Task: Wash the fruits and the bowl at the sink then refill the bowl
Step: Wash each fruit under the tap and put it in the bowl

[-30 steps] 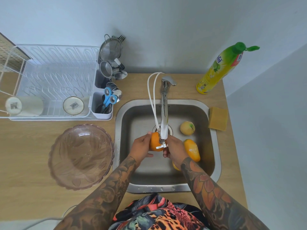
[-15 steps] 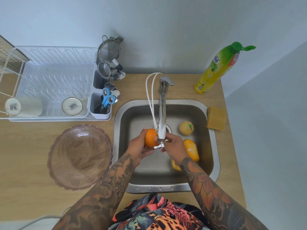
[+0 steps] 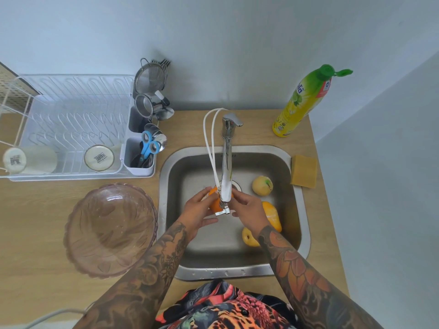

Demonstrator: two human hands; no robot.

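Head view, far left: a white dish rack [image 3: 71, 129] stands on the wooden counter [image 3: 31, 222], with two cups lying in it; its cutlery caddy [image 3: 140, 157] holds blue-handled scissors [image 3: 148, 144], and metal strainers are stacked behind it. In front of the rack sits the glass bowl [image 3: 110, 230], upright, holding no fruit, just left of the sink [image 3: 301, 210]. Over the basin, the left hand [image 3: 198, 213] cups the orange [image 3: 215, 201] directly under the tap spout [image 3: 226, 172], fingers curled round its left side. The right hand [image 3: 248, 213] meets the fruit from the other side, fingers lying against it; the spout hides how firmly it holds. Further right in the basin lie a pale round fruit [image 3: 262, 185], an orange-yellow fruit [image 3: 272, 216] and a yellow fruit [image 3: 248, 238], partly hidden by the right forearm. A sponge [image 3: 304, 171] rests on the sink's right rim; a detergent bottle [image 3: 301, 102] stands behind.
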